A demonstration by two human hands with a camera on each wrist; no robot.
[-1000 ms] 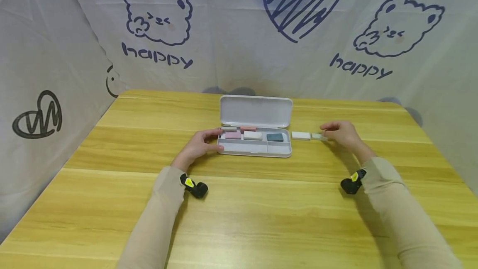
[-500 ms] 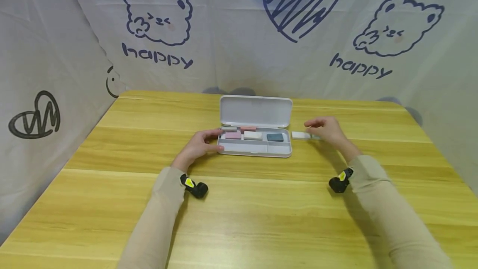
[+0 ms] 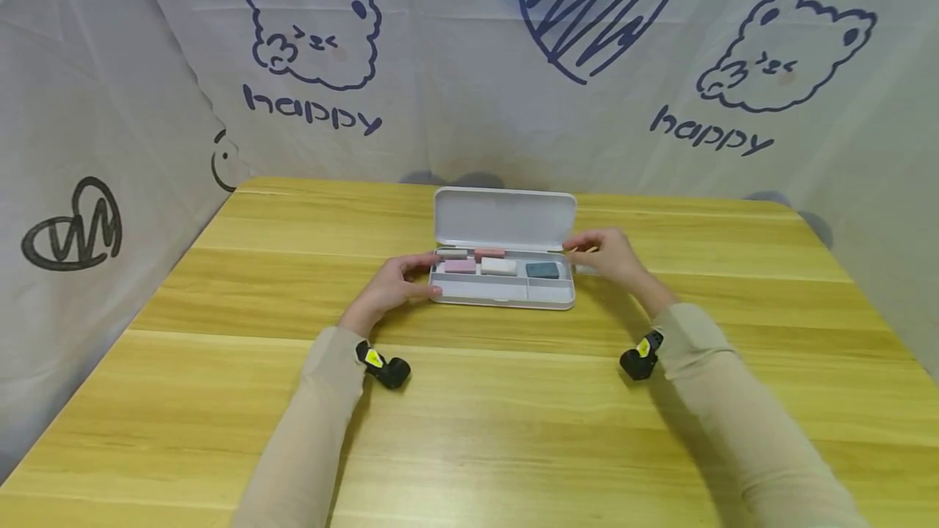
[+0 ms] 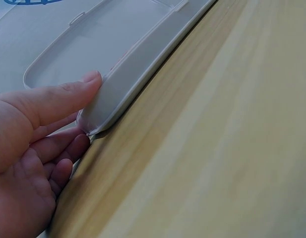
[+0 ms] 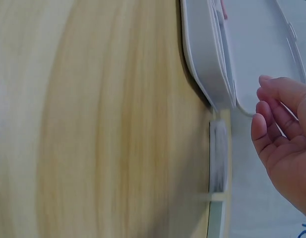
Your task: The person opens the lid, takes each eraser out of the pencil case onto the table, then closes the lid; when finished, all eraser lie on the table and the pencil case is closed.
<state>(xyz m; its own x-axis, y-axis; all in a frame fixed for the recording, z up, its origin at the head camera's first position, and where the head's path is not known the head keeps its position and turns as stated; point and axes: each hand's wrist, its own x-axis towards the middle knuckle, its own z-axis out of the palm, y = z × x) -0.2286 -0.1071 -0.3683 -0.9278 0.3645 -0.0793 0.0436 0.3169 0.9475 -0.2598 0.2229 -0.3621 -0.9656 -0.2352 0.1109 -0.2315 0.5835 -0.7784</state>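
An open pencil case (image 3: 506,222), white with its lid tilted up at the back, lies on the table. In its tray sit a lilac eraser (image 3: 460,266), a white eraser (image 3: 499,267), a dark teal eraser (image 3: 543,270), a coral one (image 3: 489,253) and a grey one (image 3: 451,254). My left hand (image 3: 392,288) grips the case's left end, thumb at the front corner. Over the case's right end hovers my right hand (image 3: 612,259), fingers loosely bent, nothing visible between them. Below it, another white eraser (image 5: 218,156) and a pale green eraser (image 5: 215,220) lie in line on the table.
The wooden table (image 3: 469,414) extends in front of the case and to both sides. A printed cloth (image 3: 455,88) hangs behind and beside it. Each sleeve cuff carries a small black camera, one on the left (image 3: 392,373) and one on the right (image 3: 640,361).
My right hand has moved left from the pale green eraser, past the loose white eraser, to the case's right end. My left hand has stayed on the pencil case.
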